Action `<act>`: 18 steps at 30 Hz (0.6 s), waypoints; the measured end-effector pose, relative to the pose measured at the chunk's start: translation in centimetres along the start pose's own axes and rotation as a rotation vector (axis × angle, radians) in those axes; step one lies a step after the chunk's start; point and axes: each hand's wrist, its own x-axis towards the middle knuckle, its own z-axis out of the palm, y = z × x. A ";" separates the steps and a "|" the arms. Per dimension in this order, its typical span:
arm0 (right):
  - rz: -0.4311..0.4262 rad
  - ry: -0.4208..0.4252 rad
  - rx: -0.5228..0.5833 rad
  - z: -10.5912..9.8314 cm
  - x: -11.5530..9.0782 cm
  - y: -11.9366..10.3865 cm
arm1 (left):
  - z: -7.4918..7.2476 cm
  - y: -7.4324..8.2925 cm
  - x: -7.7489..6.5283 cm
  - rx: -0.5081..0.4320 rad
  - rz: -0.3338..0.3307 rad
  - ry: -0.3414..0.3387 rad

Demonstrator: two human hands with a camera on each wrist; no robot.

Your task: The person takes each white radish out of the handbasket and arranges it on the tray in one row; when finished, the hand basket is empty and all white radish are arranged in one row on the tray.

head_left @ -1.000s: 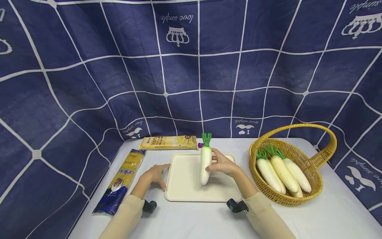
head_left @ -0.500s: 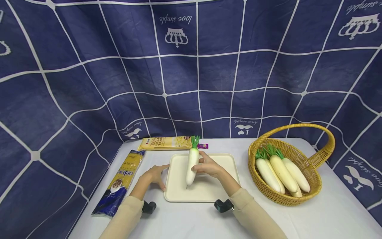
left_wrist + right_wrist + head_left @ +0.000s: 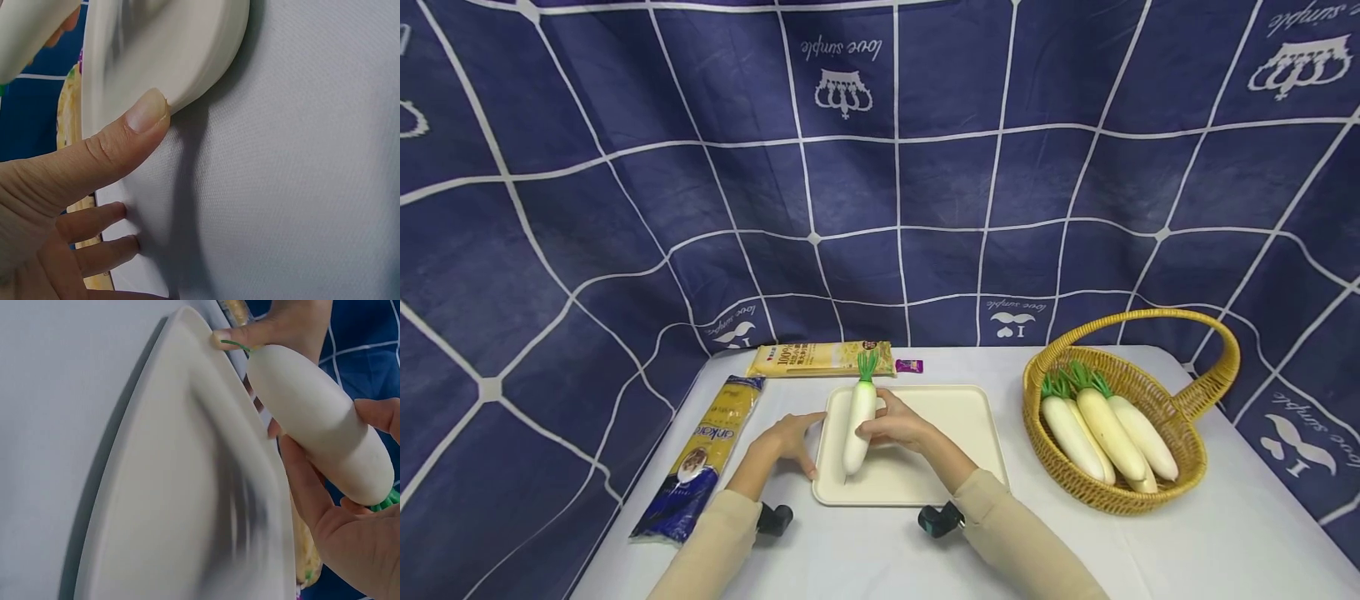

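A white radish with green stalks at its top is held above the left part of a cream tray. My right hand grips it from the right, thumb on the near side; the right wrist view shows the radish between thumb and fingers, with a gap and a shadow over the tray. On the tray's left edge rests my left hand, fingers spread. In the left wrist view its thumb touches the tray rim, the other fingers hanging loosely beside it.
At the right stands a wicker basket with a tall handle, holding several radishes. A blue-and-gold pasta packet lies left. Behind the tray are a yellow noodle packet and a small purple sachet. A blue checked cloth hangs behind.
My right hand has carried the radish leftward across the tray, from its middle to its left part. The radish leans more now, and the purple sachet has come into full view. My left hand stays put.
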 end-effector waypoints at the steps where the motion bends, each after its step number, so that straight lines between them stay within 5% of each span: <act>1: 0.006 0.003 0.002 0.2 0.1 0.0 | 0.0 0.0 0.0 0.002 0.004 -0.001; 18: 0.136 0.100 -0.058 3.2 2.6 0.3 | -0.3 0.1 0.0 0.036 -0.007 -0.020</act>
